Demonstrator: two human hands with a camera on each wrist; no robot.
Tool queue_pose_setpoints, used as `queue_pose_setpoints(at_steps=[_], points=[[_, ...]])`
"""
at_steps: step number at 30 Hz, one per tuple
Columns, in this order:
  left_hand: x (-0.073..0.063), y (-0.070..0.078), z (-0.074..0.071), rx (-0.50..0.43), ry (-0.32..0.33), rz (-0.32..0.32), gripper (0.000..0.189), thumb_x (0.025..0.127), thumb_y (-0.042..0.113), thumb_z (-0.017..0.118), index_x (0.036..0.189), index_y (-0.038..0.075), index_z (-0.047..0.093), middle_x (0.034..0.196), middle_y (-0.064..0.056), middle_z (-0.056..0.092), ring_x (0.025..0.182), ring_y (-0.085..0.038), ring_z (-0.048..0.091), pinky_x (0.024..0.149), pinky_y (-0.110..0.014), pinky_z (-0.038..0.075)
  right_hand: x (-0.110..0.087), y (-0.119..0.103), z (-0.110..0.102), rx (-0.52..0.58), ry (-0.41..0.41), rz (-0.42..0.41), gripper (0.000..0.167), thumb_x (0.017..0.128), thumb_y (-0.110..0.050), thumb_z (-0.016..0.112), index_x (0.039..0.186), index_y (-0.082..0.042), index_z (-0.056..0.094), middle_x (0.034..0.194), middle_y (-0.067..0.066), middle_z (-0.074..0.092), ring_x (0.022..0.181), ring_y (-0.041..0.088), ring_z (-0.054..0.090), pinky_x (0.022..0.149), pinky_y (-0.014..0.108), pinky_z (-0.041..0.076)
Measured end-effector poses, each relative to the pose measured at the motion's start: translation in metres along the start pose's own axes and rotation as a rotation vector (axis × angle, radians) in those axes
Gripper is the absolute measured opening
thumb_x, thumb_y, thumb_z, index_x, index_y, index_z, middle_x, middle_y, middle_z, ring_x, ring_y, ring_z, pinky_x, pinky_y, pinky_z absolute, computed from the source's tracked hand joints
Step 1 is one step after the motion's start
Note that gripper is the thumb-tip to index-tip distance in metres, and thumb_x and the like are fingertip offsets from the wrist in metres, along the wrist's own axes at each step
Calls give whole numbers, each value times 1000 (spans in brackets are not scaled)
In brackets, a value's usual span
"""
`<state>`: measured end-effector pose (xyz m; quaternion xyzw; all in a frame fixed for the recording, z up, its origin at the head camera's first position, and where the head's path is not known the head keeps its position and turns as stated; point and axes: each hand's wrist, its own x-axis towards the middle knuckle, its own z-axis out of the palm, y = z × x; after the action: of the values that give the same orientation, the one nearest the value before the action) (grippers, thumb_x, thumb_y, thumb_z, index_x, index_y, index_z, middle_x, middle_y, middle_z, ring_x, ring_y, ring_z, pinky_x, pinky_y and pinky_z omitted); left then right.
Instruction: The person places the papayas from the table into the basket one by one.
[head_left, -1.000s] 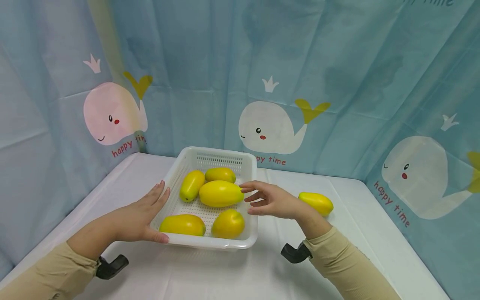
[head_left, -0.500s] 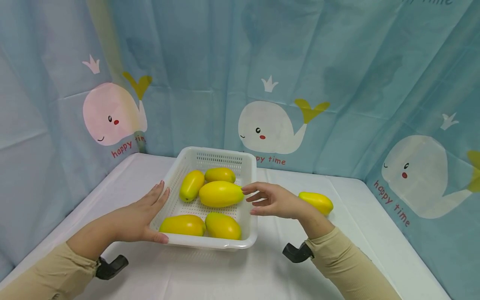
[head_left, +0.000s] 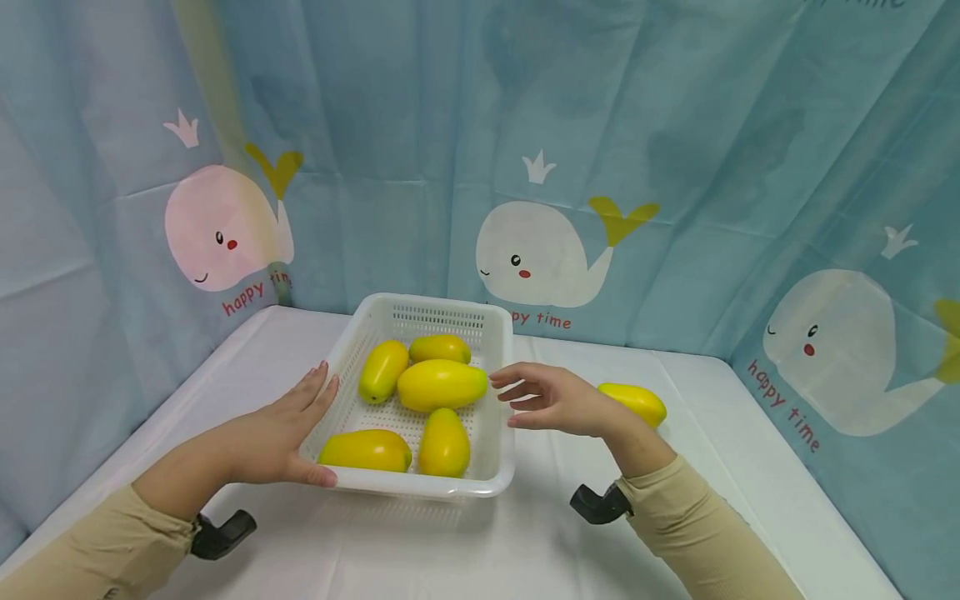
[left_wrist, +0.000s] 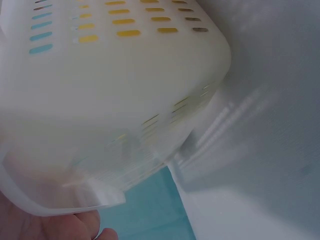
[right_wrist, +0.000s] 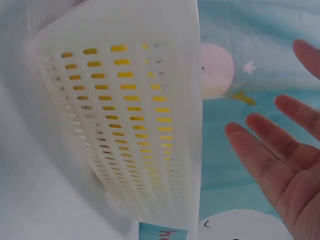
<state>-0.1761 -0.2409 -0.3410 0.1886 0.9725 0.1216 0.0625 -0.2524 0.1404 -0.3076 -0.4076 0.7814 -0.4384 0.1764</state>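
A white slotted plastic basket [head_left: 420,482] stands on the table with several yellow, green-tipped fruits in it that look like papayas. My left hand [head_left: 277,437] rests at its left front corner, fingers stretched along the left rim and thumb on the front rim. In the left wrist view, fingertips [left_wrist: 87,222] show at the rim. My right hand [head_left: 555,400] hangs by the right rim, fingers loosely bent and nothing in them; the right wrist view shows it apart from the basket wall [right_wrist: 115,115]. Nearest it inside lies a large fruit [head_left: 442,385]; a smaller one [head_left: 445,443] lies lengthwise at the front right.
One more yellow fruit [head_left: 633,403] lies on the white-covered table [head_left: 585,542], right of the basket and partly behind the right wrist. A blue curtain [head_left: 390,208] with whale prints encloses the back and sides.
The fruit at the basket's front right has turned, from end-on, through a slant, to pointing away. My right hand has drawn slightly to the right. The left hand has stayed in place.
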Motion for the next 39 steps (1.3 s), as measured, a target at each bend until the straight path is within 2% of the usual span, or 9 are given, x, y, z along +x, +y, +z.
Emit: queue_pose_setpoints(at_steps=[9,13,18,20,26,33,36,39], points=[[0,1,1,0,5,-6,128,57,78,58,146,3,6,151,-19,-8,138,-39,4,102,-57,23,-10,2,-12,0,51,-10,50,83,-10,68,128,-5,47,129,16,48,115,30,51,93,33,46],[1,0,2,1,10,-5,128,57,78,58,146,3,6,151,-19,-9,138,-39,4,102,-58,23,-20,7,-21,19,117,49,50,82,-14,69,128,-9,49,128,12,50,115,26,52,90,31,48],[1,0,2,-4,5,-16,128,57,78,59,146,4,6,152,-18,-9,138,-38,4,102,-58,22,-33,21,-38,40,207,86,52,83,-15,69,129,-4,47,127,12,51,115,28,51,88,29,49],[1,0,2,-8,2,-16,128,57,77,59,146,4,5,151,-19,-9,138,-39,4,102,-58,22,-39,28,-46,20,242,93,53,83,-17,68,130,-3,46,127,14,51,116,30,50,88,28,48],[1,0,2,5,7,-3,128,57,78,58,147,4,5,151,-19,-9,138,-39,4,102,-58,22,-61,49,-68,-32,336,150,51,85,-23,66,129,-9,46,129,12,50,118,34,47,89,22,46],[1,0,2,3,6,1,127,57,78,58,147,4,5,152,-19,-9,138,-38,4,102,-57,22,-83,72,-81,-121,400,257,48,87,-26,64,130,-13,47,129,10,51,117,30,48,88,16,44],[1,-1,2,6,7,0,127,57,78,58,147,4,5,152,-18,-9,138,-38,3,103,-57,22,-91,79,-85,-136,426,289,49,87,-26,63,130,-12,46,130,10,50,118,30,48,89,17,44],[1,-1,2,6,7,1,127,58,78,58,147,4,5,152,-19,-9,138,-38,3,103,-57,22,-99,88,-89,-158,456,323,49,88,-27,62,131,-10,45,130,12,50,118,30,48,94,28,44]])
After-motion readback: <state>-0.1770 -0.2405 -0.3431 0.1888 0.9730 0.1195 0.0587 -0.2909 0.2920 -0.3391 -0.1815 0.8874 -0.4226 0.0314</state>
